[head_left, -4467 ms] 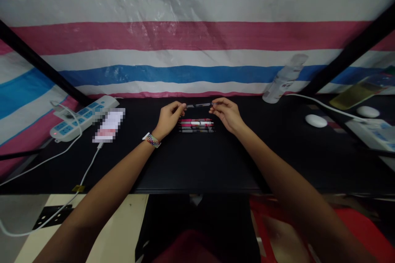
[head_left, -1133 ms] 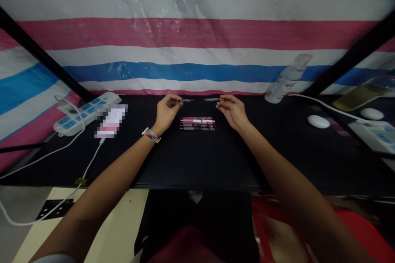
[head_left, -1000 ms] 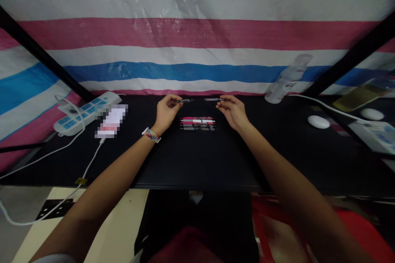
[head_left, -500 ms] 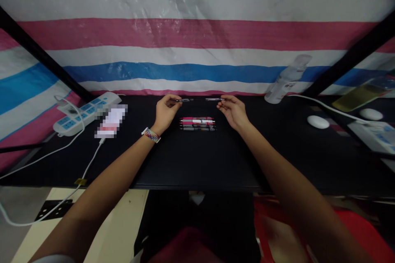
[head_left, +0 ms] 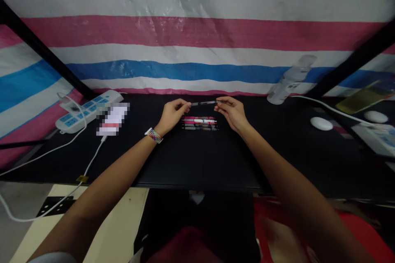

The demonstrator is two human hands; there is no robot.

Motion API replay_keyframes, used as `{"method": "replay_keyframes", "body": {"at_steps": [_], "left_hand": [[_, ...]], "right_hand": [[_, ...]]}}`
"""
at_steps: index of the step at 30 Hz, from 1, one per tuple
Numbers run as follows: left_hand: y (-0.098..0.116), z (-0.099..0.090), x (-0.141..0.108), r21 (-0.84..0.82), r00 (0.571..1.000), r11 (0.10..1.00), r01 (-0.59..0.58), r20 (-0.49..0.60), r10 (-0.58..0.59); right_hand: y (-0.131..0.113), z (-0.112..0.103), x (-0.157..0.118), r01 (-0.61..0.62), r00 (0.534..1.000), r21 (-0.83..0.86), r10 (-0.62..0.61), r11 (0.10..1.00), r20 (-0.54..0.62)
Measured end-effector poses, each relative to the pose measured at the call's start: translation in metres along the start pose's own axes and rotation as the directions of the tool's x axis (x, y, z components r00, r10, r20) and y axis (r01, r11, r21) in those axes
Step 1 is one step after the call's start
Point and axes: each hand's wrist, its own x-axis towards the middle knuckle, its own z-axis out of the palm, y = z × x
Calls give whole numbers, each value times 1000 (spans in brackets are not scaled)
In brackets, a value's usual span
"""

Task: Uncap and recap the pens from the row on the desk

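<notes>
Above the black tabletop, a dark pen with clear and silvery stretches spans the gap between my hands. My left hand pinches its left end between thumb and fingers. At the other end, the fingertips of my right hand close round it. Its two parts meet in the middle; whether they are fully joined I cannot tell. Just below lies a row of several pens, side by side and parallel to the table edge. Pink and white ones are at the back, dark clear ones at the front.
On the left are a power strip and a phone on a white cable. To the right stand a clear bottle, a white mouse-like object and a bottle of yellowish liquid. A striped sheet hangs behind.
My left hand has moved right, closing the gap between the two pen parts, which now form one line. My right hand has barely moved. The row of pens is unchanged.
</notes>
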Motion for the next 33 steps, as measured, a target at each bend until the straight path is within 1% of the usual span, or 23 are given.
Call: {"method": "replay_keyframes", "body": {"at_steps": [3, 8, 10, 13, 15, 20, 26, 33], "left_hand": [[2, -1, 0, 45, 1000, 999, -19, 12, 18], [1, -1, 1, -6, 994, 995, -104, 8, 104], [1, 0, 1, -36, 996, 996, -87, 21, 88], [0, 1, 0, -81, 999, 996, -29, 42, 32], [-2, 2, 1, -91, 999, 996, -10, 36, 13], [-5, 3, 2, -64, 998, 996, -68, -9, 68], [-2, 4, 2, -125, 1000, 992, -1, 30, 5], [-2, 3, 3, -65, 1000, 998, -27, 7, 27]], "right_hand": [[-1, 1, -1, -14, 1000, -13, 13, 1000, -1], [-2, 2, -2, -47, 999, -15, 47, 999, 0], [-3, 3, -3, -46, 999, -13, 46, 999, -1], [-3, 4, -3, -38, 999, 4, 38, 999, -6], [-3, 4, -3, -32, 999, 11, 32, 999, -4], [-2, 4, -2, -26, 1000, 16, 26, 1000, -1], [-3, 3, -2, -27, 1000, -10, 27, 1000, -2], [-3, 2, -2, -34, 999, -1, 34, 999, -1]]}}
